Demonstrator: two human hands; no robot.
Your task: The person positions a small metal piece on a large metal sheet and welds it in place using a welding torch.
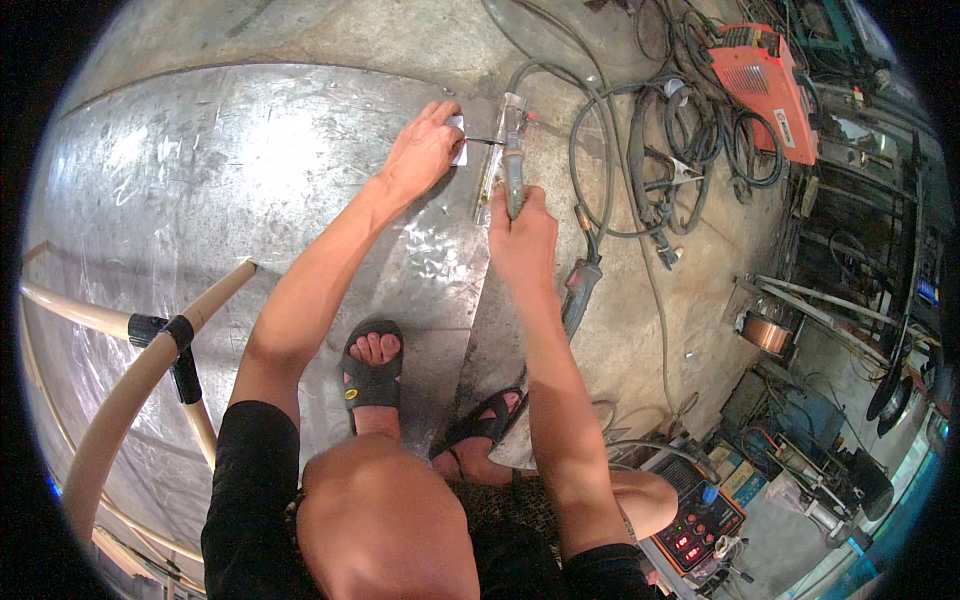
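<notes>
My left hand (pixel 425 150) reaches over the large grey steel sheet (pixel 230 160), its fingers closed on a small flat white piece (pixel 459 142). To its right, my right hand (pixel 525 235) is wrapped round the lower end of a grey-green welding holder (pixel 514 150). From the holder's side a thin dark rod (pixel 485 141) points left toward the white piece. Beside and partly under the holder lies a narrow shiny metal strip (pixel 484 195), near the sheet's right edge. My fingers hide part of both the white piece and the grip.
A black-handled torch (pixel 580 285) lies right of my forearm. Black cables (pixel 610 150) loop across the concrete toward an orange-red welding machine (pixel 775 95). A tan tube frame (pixel 130 400) with black joints stands at left. Lower right are a control box (pixel 690 535) and a copper wire spool (pixel 767 334).
</notes>
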